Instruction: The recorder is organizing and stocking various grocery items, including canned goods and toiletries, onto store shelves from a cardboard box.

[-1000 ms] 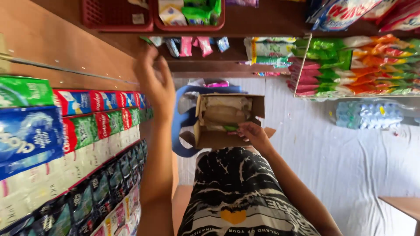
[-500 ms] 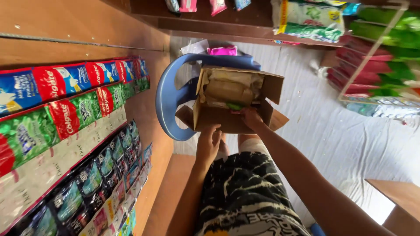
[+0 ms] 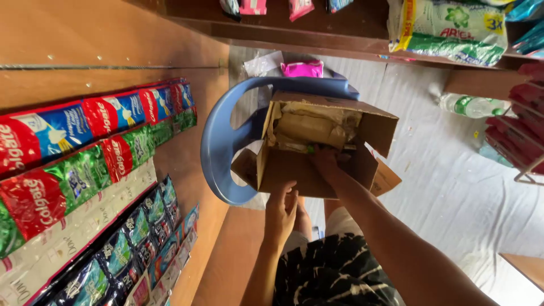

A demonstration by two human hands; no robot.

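Red, blue and green toothpaste cartons (image 3: pixel 85 141) are arranged in rows along the wooden shelf (image 3: pixel 113 39) at the left, with strips of dark sachets (image 3: pixel 124 255) laid below them. Just right of the shelf, a blue plastic chair (image 3: pixel 218 147) is positioned, and an open cardboard box (image 3: pixel 294 170) is rested on its seat. Brown paper-wrapped packets (image 3: pixel 309 127) are seen inside the box. The left hand (image 3: pixel 281 212) is placed flat against the near lower wall of the box, fingers extended and closed on nothing. The right hand (image 3: pixel 326 161) is inserted over the near rim into the box, among the packets; whether anything is gripped cannot be told, since the fingers are hidden. Behind the chair, a pink packet (image 3: pixel 302 69) is visible on the floor. At the far right, a clear plastic bottle (image 3: pixel 473 106) is laid on the white floor covering (image 3: pixel 453 187), beneath green-and-white detergent bags (image 3: pixel 447 28).
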